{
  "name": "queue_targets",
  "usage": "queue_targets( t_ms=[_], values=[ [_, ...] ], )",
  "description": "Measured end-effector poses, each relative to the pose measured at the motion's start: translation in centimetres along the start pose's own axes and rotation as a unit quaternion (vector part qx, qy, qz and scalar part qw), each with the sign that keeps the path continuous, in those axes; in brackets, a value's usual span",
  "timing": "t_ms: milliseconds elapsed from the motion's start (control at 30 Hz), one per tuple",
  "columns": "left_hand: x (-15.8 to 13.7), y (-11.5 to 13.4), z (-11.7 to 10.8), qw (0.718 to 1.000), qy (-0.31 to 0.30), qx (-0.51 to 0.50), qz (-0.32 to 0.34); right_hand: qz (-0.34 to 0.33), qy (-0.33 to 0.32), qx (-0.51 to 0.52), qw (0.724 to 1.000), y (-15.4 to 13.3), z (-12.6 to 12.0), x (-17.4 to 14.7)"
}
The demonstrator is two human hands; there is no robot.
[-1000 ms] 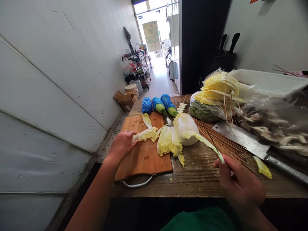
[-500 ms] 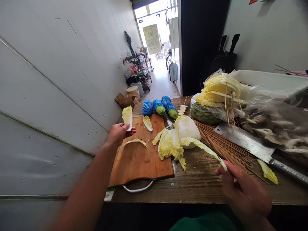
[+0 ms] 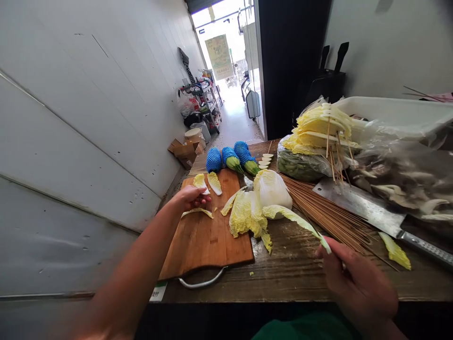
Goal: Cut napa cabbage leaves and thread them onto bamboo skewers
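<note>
My left hand is over the far left of the wooden cutting board, fingers closed on a small napa cabbage leaf piece. Beside that lies another leaf piece, with a thin curved strip nearer me. Right of the table's middle, my right hand pinches the end of a long, narrow cabbage leaf strip. Whether a skewer is also in those fingers I cannot tell. Between the hands sit the cabbage head and loose crinkled leaves, partly over the board's edge.
A cleaver lies on the right, beside many bamboo skewers. Behind it are skewered cabbage leaves, bagged mushrooms and a white tub. Zucchini in blue netting lie at the back. A wall borders the left.
My left hand has moved right and lowered its leaf piece toward the board, beside the other piece. My right hand keeps its hold on the strip. The view has shifted slightly.
</note>
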State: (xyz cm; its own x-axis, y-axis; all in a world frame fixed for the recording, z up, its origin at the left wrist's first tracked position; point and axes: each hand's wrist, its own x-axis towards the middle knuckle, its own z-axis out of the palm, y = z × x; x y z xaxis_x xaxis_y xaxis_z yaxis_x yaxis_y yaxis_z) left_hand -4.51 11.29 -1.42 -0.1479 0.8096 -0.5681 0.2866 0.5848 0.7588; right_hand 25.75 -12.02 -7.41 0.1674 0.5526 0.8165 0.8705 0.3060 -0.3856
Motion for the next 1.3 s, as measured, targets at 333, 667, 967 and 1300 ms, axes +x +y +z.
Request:
queue_targets(
  t_ms=[333,667,967,1300],
  values=[
    [-0.5,0.2,0.0,0.992,0.054,0.098,0.057,-0.02,0.0,0.019,1.0,-0.1,0.0,-0.1],
    [-2.6,-0.2,1.3,0.866,0.306,0.312,0.242,-0.014,0.003,0.0,1.0,-0.2,0.0,-0.1],
    [-2.3,0.4,2.0,0.92,0.245,0.215,0.215,-0.017,-0.004,0.009,1.0,0.2,-0.4,0.1],
    [0.2,-0.3,3.8,0.992,0.113,-0.031,0.056,-0.012,-0.002,0.015,1.0,0.2,-0.5,0.0]
  ],
)
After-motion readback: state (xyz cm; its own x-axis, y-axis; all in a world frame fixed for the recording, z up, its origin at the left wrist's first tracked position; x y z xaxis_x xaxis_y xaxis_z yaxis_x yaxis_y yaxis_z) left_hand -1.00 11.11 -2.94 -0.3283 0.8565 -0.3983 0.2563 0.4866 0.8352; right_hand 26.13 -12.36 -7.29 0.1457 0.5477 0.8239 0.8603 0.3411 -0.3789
